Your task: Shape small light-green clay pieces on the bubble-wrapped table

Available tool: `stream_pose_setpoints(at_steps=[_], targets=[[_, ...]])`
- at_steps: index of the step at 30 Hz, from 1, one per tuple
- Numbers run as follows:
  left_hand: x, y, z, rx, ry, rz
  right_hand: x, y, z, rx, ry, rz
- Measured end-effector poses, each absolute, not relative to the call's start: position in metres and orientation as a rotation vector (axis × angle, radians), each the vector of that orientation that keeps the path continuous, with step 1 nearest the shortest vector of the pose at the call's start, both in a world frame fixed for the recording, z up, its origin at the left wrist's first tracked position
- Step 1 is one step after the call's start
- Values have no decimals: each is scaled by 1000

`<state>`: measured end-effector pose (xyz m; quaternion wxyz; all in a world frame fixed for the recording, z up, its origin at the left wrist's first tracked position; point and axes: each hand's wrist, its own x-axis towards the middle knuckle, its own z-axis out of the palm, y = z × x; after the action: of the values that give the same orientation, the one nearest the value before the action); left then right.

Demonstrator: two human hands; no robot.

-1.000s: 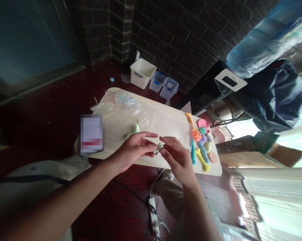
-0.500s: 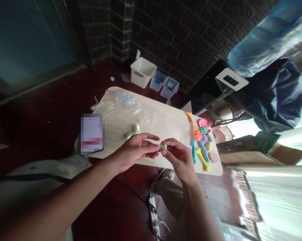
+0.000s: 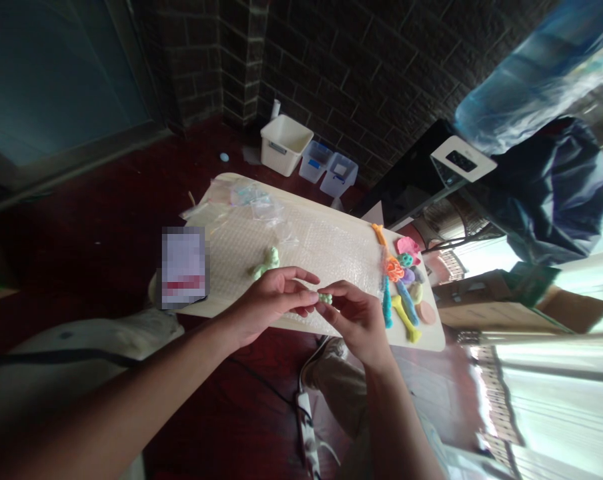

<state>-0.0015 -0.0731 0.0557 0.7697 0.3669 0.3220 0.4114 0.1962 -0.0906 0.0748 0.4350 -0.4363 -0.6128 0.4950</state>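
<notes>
A small knobbly green piece [image 3: 325,298] is held above the near side of the table [image 3: 435,339], between both hands. By the right hand [image 3: 355,319] it is clamped, thumb below and forefinger above. At its left end it is met by the thumb of the left hand [image 3: 274,299]; the left forefinger is held out, apart from it. Whether a true pinch is made by the left cannot be told, the lower fingers being partly hidden. The two-sided hold is judged to suit so small a thing: it is steadied from one end and reached from the other.

A pale green figure [image 3: 266,263] is set on the bubble wrap [image 3: 331,243], just beyond the left hand, probably within easy reach. By the wrap, the tabletop is presumably shielded. Coloured pieces [image 3: 394,268] are grouped at the right end, seemingly parked out of the way; the yellow one [image 3: 405,320] is laid close to the near edge and could be brushed by the right forearm. Plastic bags [image 3: 266,208] are spread at the far left.

Most room for moving is offered forward, over the wrap's middle. To the right it is limited by the coloured pieces, to the left by the figure. Little margin is left toward the near edge.
</notes>
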Motion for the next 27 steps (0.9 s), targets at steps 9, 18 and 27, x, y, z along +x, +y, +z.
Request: stream_pose_setpoints(at_steps=[9,18,27], targets=[[-2,-73,60,906,610,998,194,-90,81,-1033,-1397,1227],[6,-75,58,1041,642,1146,191,-93,79,-1058,-1355,1202],[7,-79,56,1103,669,1205,189,-92,74,-1070,-1262,1235]])
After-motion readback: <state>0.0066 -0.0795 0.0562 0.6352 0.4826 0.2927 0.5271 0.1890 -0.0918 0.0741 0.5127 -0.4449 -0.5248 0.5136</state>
